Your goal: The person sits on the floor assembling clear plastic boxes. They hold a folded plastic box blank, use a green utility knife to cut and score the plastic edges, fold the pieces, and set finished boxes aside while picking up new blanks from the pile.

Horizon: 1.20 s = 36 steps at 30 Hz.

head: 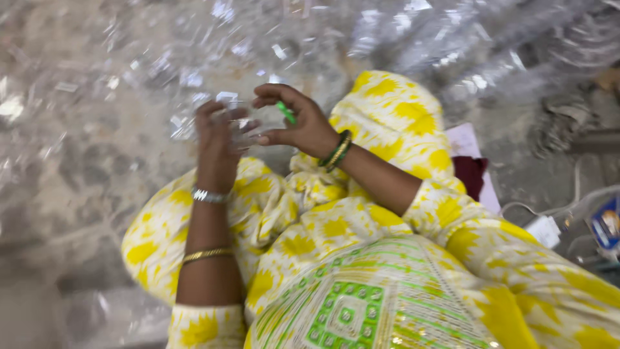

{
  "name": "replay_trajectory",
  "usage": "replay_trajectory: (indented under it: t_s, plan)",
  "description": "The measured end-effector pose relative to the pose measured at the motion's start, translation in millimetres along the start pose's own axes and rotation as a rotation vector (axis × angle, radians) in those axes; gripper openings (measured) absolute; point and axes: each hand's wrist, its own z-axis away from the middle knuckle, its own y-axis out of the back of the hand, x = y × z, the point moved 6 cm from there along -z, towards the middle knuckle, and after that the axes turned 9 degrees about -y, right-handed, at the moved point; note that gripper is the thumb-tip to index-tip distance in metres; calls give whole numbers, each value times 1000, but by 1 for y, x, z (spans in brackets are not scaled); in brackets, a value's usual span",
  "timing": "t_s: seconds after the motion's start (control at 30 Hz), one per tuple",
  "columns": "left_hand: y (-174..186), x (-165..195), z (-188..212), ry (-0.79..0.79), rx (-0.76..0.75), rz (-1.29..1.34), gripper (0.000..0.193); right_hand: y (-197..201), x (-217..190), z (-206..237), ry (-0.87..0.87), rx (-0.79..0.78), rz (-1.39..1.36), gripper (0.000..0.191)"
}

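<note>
At the centre of the frame we see the right hand [294, 123] pinching a small green piece [286, 112] between thumb and fingers, while the left hand [218, 139] curls around a clear plastic item [240, 132], blurred in outline. We judge that the light pinch could let the green piece slip into the clear plastic sheets [97, 97] heaped across the upper left, where it would be hard to find.

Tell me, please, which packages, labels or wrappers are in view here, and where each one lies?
Clear plastic wrapping: shiny crumpled sheets heaped across the floor, top and left.
Small packet: right edge, blue with some white and orange, blurred.
White paper sheet: flat beside the knee, under a dark red cloth.
</note>
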Motion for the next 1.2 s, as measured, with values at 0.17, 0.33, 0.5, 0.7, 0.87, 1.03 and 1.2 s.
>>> replay_trajectory:
  t_s: [0.17, 0.33, 0.5, 0.7, 0.87, 1.03, 1.2]
  plan:
    - [7, -19, 4, 86, 190, 233, 45, -15, -16, 7, -18, 36, 256, 70]
    - [8, -25, 3, 174, 178, 458, 59, -24, -31, 10, 75, 50, 397, 71]
    - [10, -28, 3, 197, 196, 386, 64, -30, -46, 13, 185, 76, 594, 72]
    - [12, -38, 2, 356, 232, 570, 77, -20, -54, 20, 277, 148, 549, 50]
    - [-1, -34, 7, 439, 44, 666, 89, -6, -40, 7, 135, 60, 458, 34]
    - [-7, -33, 10, 518, -15, 693, 96, -8, -32, 1, 216, -8, 577, 29]
    - [-5, -35, 13, 537, -20, 678, 98, -11, -21, 3, 289, 6, 502, 25]
